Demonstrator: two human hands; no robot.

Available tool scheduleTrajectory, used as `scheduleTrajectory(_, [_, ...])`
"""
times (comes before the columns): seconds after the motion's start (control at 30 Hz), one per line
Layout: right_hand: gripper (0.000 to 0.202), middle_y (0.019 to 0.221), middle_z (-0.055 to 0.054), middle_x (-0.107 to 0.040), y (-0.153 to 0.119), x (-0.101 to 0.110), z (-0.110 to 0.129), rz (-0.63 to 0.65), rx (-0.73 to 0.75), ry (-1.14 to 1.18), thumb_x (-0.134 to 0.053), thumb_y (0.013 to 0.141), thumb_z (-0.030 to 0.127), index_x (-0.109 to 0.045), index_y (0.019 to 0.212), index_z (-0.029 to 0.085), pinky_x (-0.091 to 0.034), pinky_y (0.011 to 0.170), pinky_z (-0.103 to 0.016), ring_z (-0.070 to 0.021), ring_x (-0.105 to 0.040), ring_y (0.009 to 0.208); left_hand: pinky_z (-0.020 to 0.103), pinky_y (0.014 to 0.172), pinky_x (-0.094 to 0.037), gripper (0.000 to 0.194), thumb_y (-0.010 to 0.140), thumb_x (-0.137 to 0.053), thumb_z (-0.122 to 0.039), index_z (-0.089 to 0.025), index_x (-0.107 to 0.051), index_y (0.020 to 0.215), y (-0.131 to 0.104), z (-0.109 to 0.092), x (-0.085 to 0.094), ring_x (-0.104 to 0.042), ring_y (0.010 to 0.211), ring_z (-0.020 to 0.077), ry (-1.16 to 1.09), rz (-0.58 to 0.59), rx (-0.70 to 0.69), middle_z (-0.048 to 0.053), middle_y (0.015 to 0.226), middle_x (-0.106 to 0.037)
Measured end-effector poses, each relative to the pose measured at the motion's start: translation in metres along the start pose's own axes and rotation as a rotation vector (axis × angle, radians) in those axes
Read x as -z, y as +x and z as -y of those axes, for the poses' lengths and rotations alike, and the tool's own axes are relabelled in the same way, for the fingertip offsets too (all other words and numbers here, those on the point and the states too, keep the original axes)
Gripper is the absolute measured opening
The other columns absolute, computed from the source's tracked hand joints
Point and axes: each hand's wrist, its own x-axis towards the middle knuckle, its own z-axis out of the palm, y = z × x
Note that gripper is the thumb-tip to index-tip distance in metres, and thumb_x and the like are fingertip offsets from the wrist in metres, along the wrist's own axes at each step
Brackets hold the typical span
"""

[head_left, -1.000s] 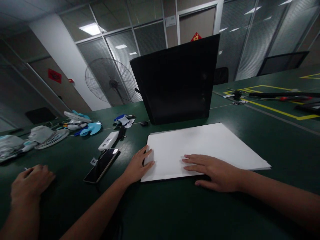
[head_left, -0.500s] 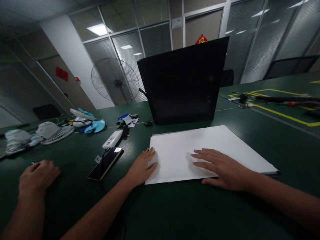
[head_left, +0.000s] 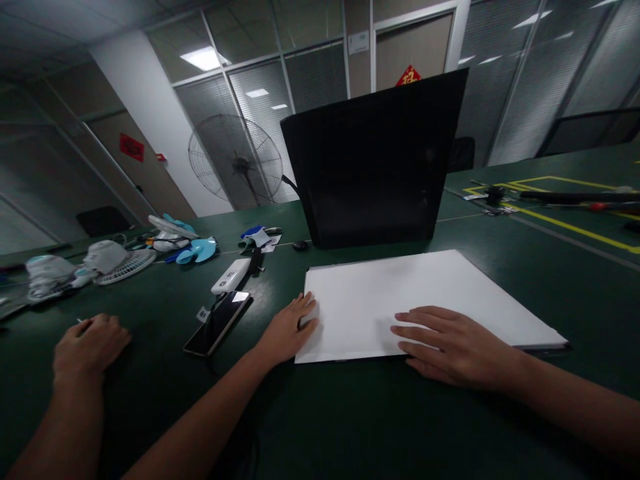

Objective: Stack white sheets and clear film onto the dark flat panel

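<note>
A flat white board (head_left: 373,303) with dark corners lies on the green table in front of me. My left hand (head_left: 287,328) rests at its left edge, fingers stretched out over the border. Over the board's front edge is my right hand (head_left: 455,347), palm down with its fingers extended; whether it presses on the surface I cannot tell. Neither hand is wrapped round anything. Behind the board stands a large black panel (head_left: 375,167), tilted slightly.
Another person's hand (head_left: 93,343) rests at the left, holding something thin and pale. Between us lie a smartphone (head_left: 219,323) and a white power bank (head_left: 231,276). Small fan parts (head_left: 197,250) are heaped farther left. Yellow tape (head_left: 575,229) marks the table at right.
My right hand has shifted slightly, its thumb now tucked closer under the fingers. My left hand stays at the board's edge. The whole view has drifted a little to the left.
</note>
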Motion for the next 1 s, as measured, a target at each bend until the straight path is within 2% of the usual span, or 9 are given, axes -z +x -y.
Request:
scheduleTrajectory(0.1, [0.018,0.109,-0.008,-0.072,0.006,0.006,0.006,-0.057,0.114,-0.048,-0.057,0.097,0.014,-0.070,0.109,0.014,-0.055,0.083,-0.038,-0.0203,-0.066,0.097,0.049,0.125,-0.028,0.051,0.099,-0.046,-0.038,-0.018,-0.059,0.145,0.001,0.003,0.003,-0.037,0.149,0.0283,-0.059,-0.012,0.011,0.007,0.159,-0.043])
scheduleTrajectory(0.2, [0.019,0.097,-0.008,-0.072,0.008,0.011,0.009,-0.048,0.181,-0.076,-0.053,0.098,0.013,-0.070,0.108,0.013,-0.052,0.071,-0.033,-0.0171,-0.063,0.083,0.048,0.125,-0.030,0.048,0.098,-0.043,-0.028,-0.022,-0.062,0.141,0.002,0.012,0.005,-0.043,0.147,0.0254,-0.137,-0.037,0.000,0.003,0.156,-0.049])
scheduleTrajectory(0.33, [0.023,0.111,-0.010,-0.071,0.005,0.013,0.009,-0.062,0.231,-0.100,-0.051,0.099,0.015,-0.071,0.111,0.013,-0.052,0.070,-0.033,-0.0189,-0.064,0.090,0.048,0.125,-0.031,0.050,0.092,-0.047,-0.018,-0.030,-0.065,0.137,0.004,0.025,0.009,-0.051,0.142,0.0248,-0.180,-0.054,-0.025,-0.005,0.150,-0.057])
scheduleTrajectory(0.5, [0.021,0.126,-0.012,-0.068,-0.001,0.016,0.003,-0.130,0.263,-0.105,-0.054,0.096,0.014,-0.073,0.104,0.012,-0.055,0.070,-0.034,-0.0242,-0.064,0.104,0.048,0.123,-0.033,0.047,0.095,-0.047,-0.021,-0.035,-0.063,0.137,0.005,0.029,0.013,-0.051,0.142,0.0254,-0.188,-0.068,-0.046,-0.009,0.150,-0.057])
scheduleTrajectory(0.67, [0.020,0.121,-0.012,-0.071,-0.001,0.022,-0.003,-0.193,0.295,-0.159,-0.055,0.095,0.014,-0.075,0.098,0.012,-0.058,0.067,-0.034,-0.0251,-0.067,0.102,0.052,0.120,-0.036,0.045,0.094,-0.055,-0.029,-0.033,-0.059,0.138,0.005,0.026,0.013,-0.051,0.140,0.0298,-0.197,-0.103,-0.113,-0.004,0.149,-0.059])
scheduleTrajectory(0.83, [0.015,0.118,-0.012,-0.072,0.003,0.035,-0.008,-0.227,0.281,-0.215,-0.062,0.091,0.013,-0.075,0.100,0.012,-0.061,0.071,-0.034,-0.0256,-0.070,0.103,0.054,0.121,-0.032,0.062,0.085,-0.068,-0.036,-0.026,-0.054,0.145,0.000,0.021,0.018,-0.046,0.144,0.0339,-0.223,-0.080,-0.172,0.004,0.155,-0.053])
scheduleTrajectory(0.9, [0.014,0.116,-0.011,-0.073,0.003,0.039,-0.010,-0.236,0.267,-0.212,-0.063,0.091,0.013,-0.075,0.098,0.012,-0.061,0.073,-0.033,-0.0246,-0.070,0.105,0.056,0.122,-0.029,0.064,0.084,-0.069,-0.038,-0.029,-0.053,0.146,-0.001,0.019,0.020,-0.042,0.146,0.0349,-0.228,-0.075,-0.176,0.003,0.155,-0.053])
scheduleTrajectory(1.0, [0.012,0.116,-0.009,-0.074,0.002,0.038,-0.011,-0.217,0.254,-0.204,-0.064,0.091,0.013,-0.075,0.098,0.014,-0.061,0.076,-0.031,-0.0225,-0.070,0.106,0.063,0.122,-0.021,0.057,0.089,-0.060,-0.036,-0.035,-0.052,0.146,0.002,0.015,0.020,-0.040,0.148,0.0330,-0.160,-0.077,-0.128,-0.003,0.155,-0.053])
